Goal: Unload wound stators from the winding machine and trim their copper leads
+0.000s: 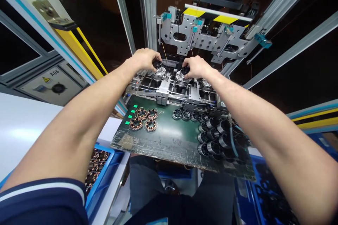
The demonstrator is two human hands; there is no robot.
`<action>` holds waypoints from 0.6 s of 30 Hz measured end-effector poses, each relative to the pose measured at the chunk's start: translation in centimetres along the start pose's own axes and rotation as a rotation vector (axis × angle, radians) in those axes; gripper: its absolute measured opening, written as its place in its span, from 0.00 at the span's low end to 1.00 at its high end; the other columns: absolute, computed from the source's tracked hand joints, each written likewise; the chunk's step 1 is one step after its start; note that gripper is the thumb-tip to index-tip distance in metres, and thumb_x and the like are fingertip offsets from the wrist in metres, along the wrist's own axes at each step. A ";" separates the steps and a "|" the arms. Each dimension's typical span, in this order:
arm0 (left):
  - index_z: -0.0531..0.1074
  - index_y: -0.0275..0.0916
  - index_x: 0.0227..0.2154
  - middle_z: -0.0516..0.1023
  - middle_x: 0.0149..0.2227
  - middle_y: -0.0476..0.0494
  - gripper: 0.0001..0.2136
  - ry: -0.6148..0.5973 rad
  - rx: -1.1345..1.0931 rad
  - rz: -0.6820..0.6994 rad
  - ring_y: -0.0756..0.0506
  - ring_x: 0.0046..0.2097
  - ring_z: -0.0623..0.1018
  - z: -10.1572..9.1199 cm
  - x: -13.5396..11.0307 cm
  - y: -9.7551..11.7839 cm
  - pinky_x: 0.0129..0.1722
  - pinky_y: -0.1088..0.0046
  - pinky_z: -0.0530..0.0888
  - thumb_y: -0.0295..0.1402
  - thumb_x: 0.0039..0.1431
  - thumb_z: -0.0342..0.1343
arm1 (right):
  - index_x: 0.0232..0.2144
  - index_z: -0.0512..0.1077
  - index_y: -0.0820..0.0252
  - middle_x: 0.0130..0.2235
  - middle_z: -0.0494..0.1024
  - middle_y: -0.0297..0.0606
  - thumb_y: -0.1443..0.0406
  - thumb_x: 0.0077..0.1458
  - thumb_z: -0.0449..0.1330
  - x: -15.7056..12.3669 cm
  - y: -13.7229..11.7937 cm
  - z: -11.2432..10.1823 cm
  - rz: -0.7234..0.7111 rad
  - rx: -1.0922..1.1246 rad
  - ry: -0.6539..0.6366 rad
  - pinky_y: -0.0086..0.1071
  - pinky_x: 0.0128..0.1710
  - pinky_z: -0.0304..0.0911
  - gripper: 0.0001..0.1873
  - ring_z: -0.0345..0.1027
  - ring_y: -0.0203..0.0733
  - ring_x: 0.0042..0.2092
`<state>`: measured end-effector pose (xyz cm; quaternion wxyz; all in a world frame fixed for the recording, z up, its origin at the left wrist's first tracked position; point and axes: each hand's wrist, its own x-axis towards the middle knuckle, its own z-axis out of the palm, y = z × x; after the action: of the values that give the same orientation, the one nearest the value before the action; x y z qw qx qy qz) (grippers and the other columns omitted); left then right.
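While left hand (145,58) and right hand (196,66) clasp round black-and-silver metal parts (157,64) (both half-closed), four copper-wound rings (142,117) at eight o'clock

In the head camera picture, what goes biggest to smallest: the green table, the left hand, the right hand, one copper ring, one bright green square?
1. Green table
2. Left hand and right hand: too alike to rank
3. Copper ring
4. Bright green square
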<state>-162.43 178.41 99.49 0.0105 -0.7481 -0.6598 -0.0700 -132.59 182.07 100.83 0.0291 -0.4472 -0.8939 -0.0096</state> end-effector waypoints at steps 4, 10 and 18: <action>0.85 0.54 0.58 0.88 0.48 0.48 0.38 -0.085 0.039 0.020 0.35 0.54 0.86 0.0 2.2 -0.8 0.60 0.62 0.78 0.46 0.38 0.83 | 0.59 0.84 0.57 0.54 0.86 0.46 0.57 0.48 0.84 1.8 1.1 -0.8 -0.050 -0.012 -0.108 0.47 0.59 0.78 0.36 0.82 0.57 0.54; 0.83 0.48 0.64 0.87 0.52 0.48 0.42 -0.255 -0.018 0.097 0.41 0.50 0.85 0.8 6.4 -4.0 0.58 0.65 0.78 0.53 0.43 0.80 | 0.60 0.84 0.58 0.51 0.88 0.42 0.56 0.49 0.83 3.6 1.4 -1.7 -0.082 -0.038 -0.221 0.47 0.59 0.79 0.37 0.83 0.54 0.52; 0.52 0.29 0.83 0.59 0.81 0.26 0.62 -0.176 0.010 0.208 0.26 0.79 0.65 5.3 1.9 -2.7 0.78 0.52 0.64 0.57 0.55 0.74 | 0.80 0.53 0.80 0.81 0.55 0.72 0.61 0.63 0.70 -3.2 -3.5 6.0 0.028 0.070 0.008 0.66 0.77 0.58 0.53 0.50 0.74 0.81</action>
<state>-164.39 181.20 94.25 -0.0367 -0.8155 -0.5775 0.0006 -133.67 177.67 94.71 0.0483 -0.4583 -0.8872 0.0205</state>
